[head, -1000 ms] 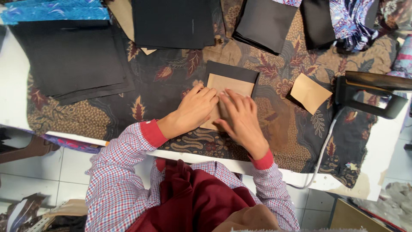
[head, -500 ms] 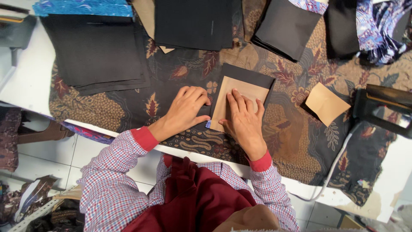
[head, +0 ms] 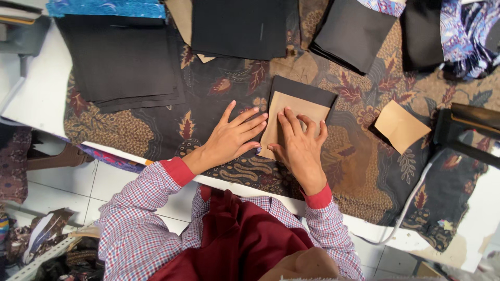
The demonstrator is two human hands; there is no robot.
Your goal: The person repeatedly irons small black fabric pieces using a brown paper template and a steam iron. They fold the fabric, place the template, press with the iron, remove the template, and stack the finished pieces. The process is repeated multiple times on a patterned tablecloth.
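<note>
My right hand (head: 299,148) lies flat on the tan card (head: 294,112), fingers spread a little, pressing down and gripping nothing. The card sits on a black cloth piece (head: 304,91) near the front edge of the worktop, about the middle. My left hand (head: 234,138) has just slid off the card: a second ago its fingers overlapped the card's left side, and now it lies open and splayed on the patterned cloth (head: 219,101), fingertips just touching the card's left edge. I reckon that edge is being lined up. Off to the right lies a spare tan card (head: 401,126), and past it an iron (head: 469,132) by the right edge. At the far edge sit stacks of black pieces (head: 122,57).
</note>
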